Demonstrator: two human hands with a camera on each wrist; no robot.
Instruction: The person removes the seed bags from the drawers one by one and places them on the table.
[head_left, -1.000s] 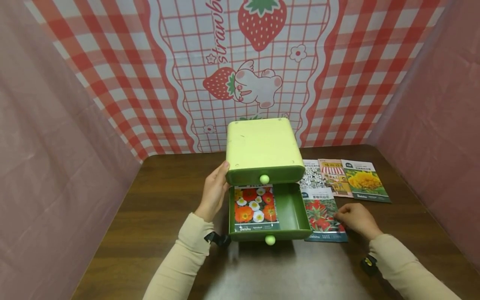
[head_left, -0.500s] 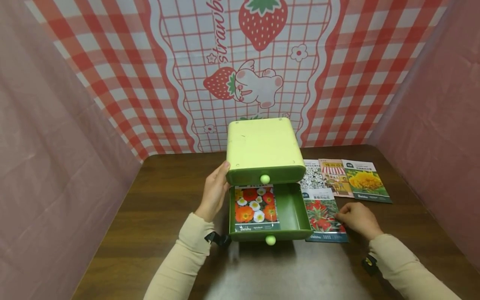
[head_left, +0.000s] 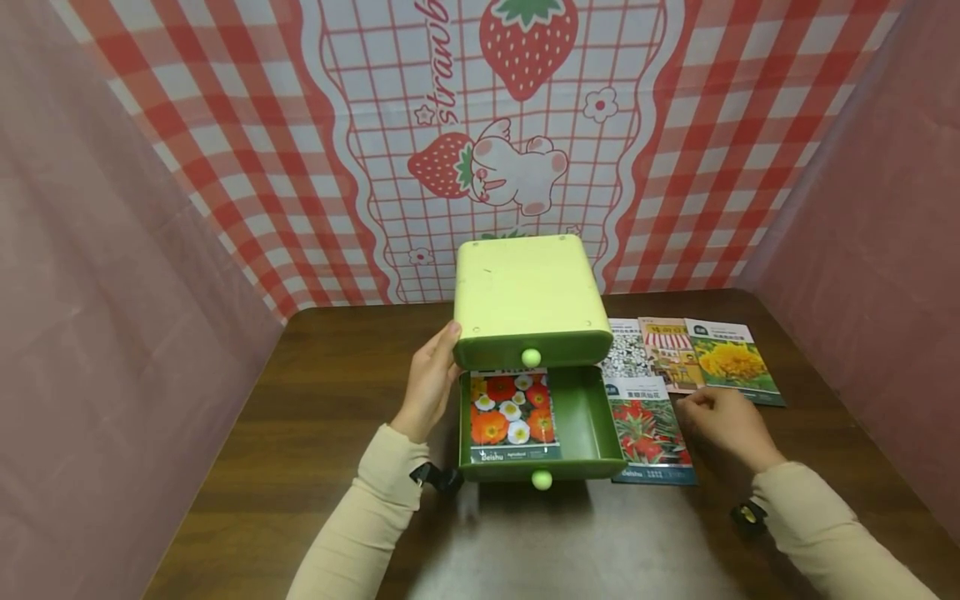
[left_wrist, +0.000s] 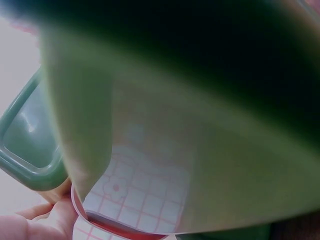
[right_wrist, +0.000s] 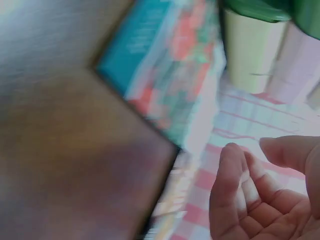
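A small cabinet point(head_left: 528, 287) with a pale yellow-green shell and green drawers stands mid-table. Its lower drawer point(head_left: 585, 417) is pulled out, and a seed packet with orange and white poppies point(head_left: 510, 421) lies in its left side. My left hand point(head_left: 427, 387) rests against the cabinet's left side near the upper front corner. To the right of the drawer lies a red-flowered seed packet point(head_left: 647, 433). Just off that packet's right edge, my right hand point(head_left: 727, 425) has loosely bent fingers; in the right wrist view a gap shows between thumb point(right_wrist: 282, 150) and fingers, with nothing held.
Behind the red-flowered packet lie a white-flowered packet point(head_left: 624, 354), a pink packet with a striped awning point(head_left: 670, 358) and a yellow-flowered packet point(head_left: 731, 362). The upper drawer, with its round knob point(head_left: 531, 358), is closed. A checked cloth point(head_left: 360, 208) hangs behind the wooden table point(head_left: 315, 417).
My right hand has come away from the right edge of the red-flowered packet, moving slightly back and to the right. My left hand, the cabinet and the packets stay in place.
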